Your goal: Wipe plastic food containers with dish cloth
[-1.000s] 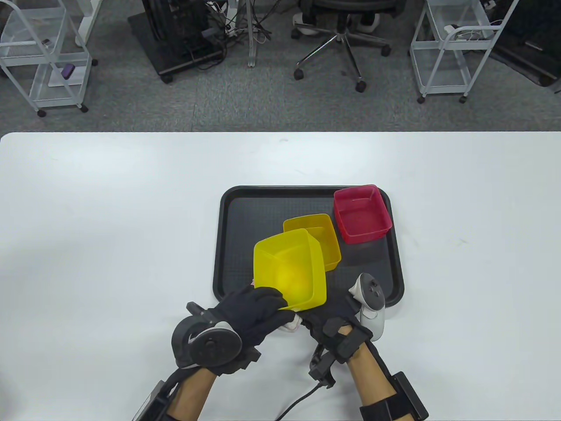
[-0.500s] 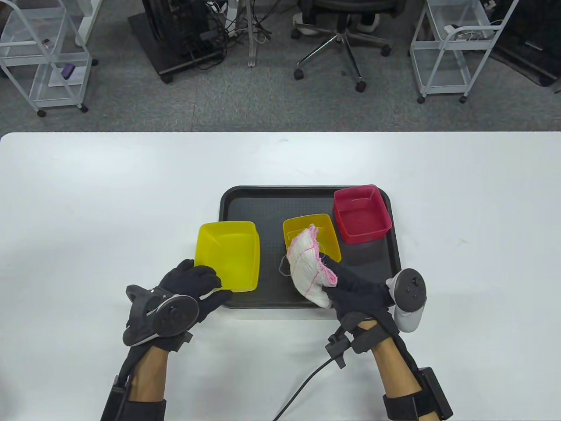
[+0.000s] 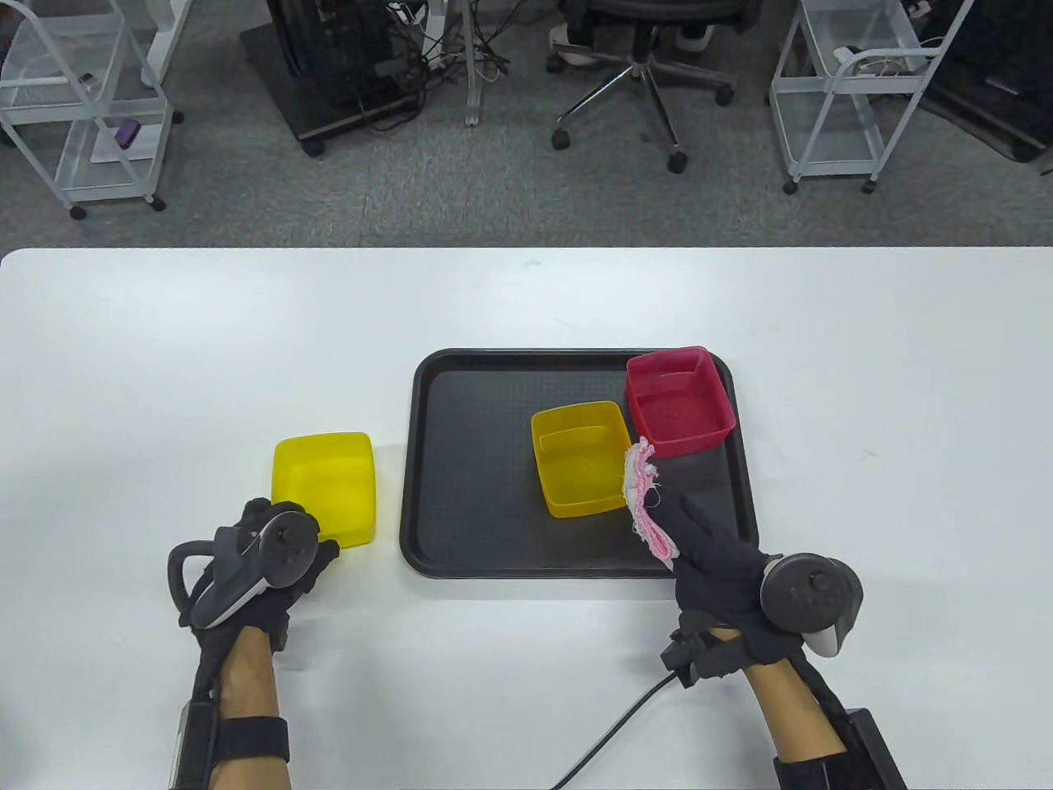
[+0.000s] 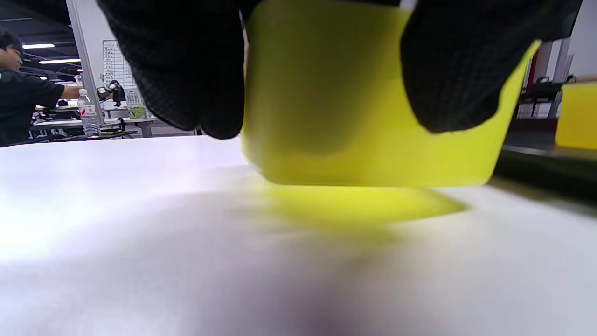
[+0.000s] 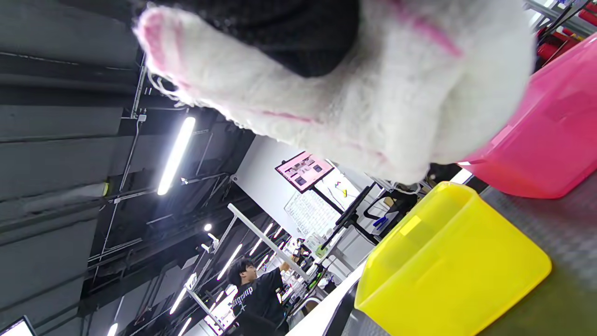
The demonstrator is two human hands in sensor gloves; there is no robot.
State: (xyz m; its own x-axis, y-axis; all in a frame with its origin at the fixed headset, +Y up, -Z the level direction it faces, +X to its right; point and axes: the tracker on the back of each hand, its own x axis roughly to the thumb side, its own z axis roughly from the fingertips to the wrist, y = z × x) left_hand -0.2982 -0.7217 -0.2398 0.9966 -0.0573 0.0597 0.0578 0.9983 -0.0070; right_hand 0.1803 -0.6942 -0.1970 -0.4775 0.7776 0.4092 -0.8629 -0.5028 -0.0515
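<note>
My left hand (image 3: 306, 545) grips the near wall of a large yellow container (image 3: 325, 481), which is low on the white table just left of the tray. In the left wrist view my fingers (image 4: 186, 70) hang over its wall (image 4: 354, 116). My right hand (image 3: 683, 518) holds a white, pink-edged dish cloth (image 3: 644, 492) above the tray's front right. The cloth fills the top of the right wrist view (image 5: 373, 102). A smaller yellow container (image 3: 580, 457) and a red container (image 3: 679, 403) stand on the black tray (image 3: 477, 461).
The tray's left half is bare. In the right wrist view the red container (image 5: 555, 135) and smaller yellow container (image 5: 447, 266) lie just beyond the cloth. White carts and an office chair stand past the table's far edge.
My left hand carried the large yellow container from over the tray's front leftwards and down to the table. My right hand came out with the cloth and moved right, towards the red container.
</note>
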